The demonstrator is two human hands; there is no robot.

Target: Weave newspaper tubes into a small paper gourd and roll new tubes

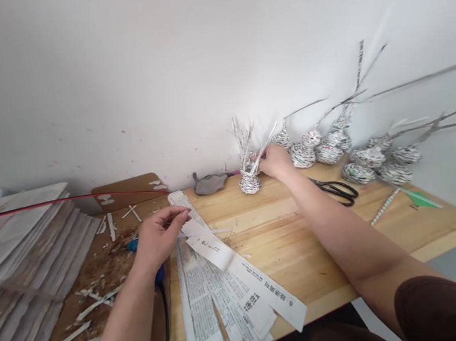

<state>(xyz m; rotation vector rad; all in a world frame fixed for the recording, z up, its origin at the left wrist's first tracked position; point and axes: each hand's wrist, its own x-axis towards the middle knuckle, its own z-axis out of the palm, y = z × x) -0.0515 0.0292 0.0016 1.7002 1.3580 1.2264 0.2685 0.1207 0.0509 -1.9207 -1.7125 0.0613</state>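
Observation:
A small woven newspaper piece (250,183), round at the bottom with several rolled paper strips standing up from it, sits near the back of the wooden board. My right hand (274,161) reaches its upper right side, fingers closed around the base of those strips; the fingertips are partly hidden. Over the top of a fan of cut newspaper strips (256,277) hovers my left hand (164,233), thumb and fingers drawn together in a pinch. Whatever is between them, if anything, is too small to make out.
Several finished-looking woven newspaper gourds (328,153) line the wall at right. Black-handled scissors (340,191) lie behind my right forearm. A grey lump (210,183) rests by the wall. Stacked newspapers (23,259), paper scraps (100,298) and a black cord (164,323) are at left.

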